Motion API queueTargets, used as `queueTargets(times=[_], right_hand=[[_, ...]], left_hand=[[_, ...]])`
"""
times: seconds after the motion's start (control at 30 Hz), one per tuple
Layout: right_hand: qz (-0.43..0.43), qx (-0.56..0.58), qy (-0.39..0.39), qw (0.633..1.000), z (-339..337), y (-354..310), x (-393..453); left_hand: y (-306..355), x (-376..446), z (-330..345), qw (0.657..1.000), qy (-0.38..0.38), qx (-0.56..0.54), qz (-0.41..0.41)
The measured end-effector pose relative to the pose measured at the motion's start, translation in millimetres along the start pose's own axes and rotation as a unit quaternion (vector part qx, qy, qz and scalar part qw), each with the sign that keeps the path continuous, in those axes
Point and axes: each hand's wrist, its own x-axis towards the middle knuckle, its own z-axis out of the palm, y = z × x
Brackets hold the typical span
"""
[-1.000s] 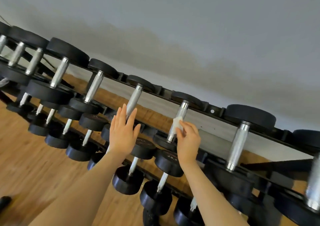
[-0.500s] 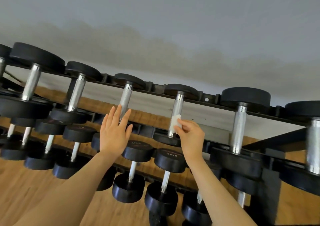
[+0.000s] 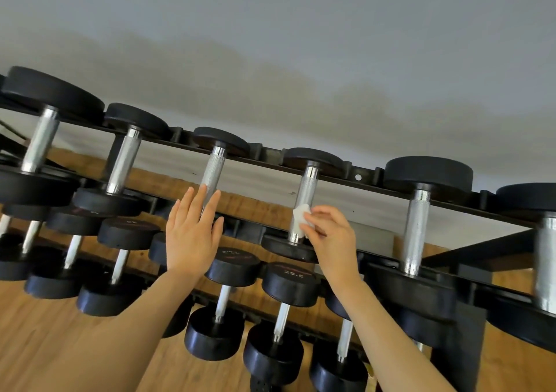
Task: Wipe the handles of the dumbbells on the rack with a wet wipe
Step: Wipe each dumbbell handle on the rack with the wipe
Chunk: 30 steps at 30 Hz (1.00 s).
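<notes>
1. Two hands up at the rack point(image 3: 358, 177), top row.
2. Right hand point(image 3: 332, 238) pinches a wipe point(image 3: 301, 220), fingers curled round it, pressing it on the lower part of a handle point(image 3: 304, 202), mid-right dumbbell.
3. Left hand point(image 3: 192, 235) flat, fingers straight, holding nothing; fingertips overlap the next handle left point(image 3: 214, 169), contact unclear.
4. More dumbbells point(image 3: 416, 229) left and right on the top row, smaller ones on lower rows.
5. Wood floor point(image 3: 36, 346) below, grey wall point(image 3: 301, 45) behind.
</notes>
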Motion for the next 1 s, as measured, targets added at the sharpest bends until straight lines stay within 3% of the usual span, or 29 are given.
queueTargets(times=[0.17,0.43,0.83,1.0], right_hand=[[-0.065,-0.084,-0.039,0.994,-4.4,-1.3,2.2],[-0.073,-0.114,-0.040,0.990,-8.1,-0.1,9.5],[-0.059,-0.014,-0.023,0.998,-11.1,-2.2,8.1],[-0.076,-0.014,-0.080,0.994,-14.5,3.9,1.0]], left_hand=[[2.0,-0.1,-3.8,1.000,-0.009,-0.004,-0.011],[4.5,0.9,-8.3,1.000,-0.012,-0.005,-0.013],[5.9,1.8,-6.2,0.999,-0.012,-0.018,-0.027],[7.2,1.8,-6.2,0.999,-0.011,-0.025,-0.033]])
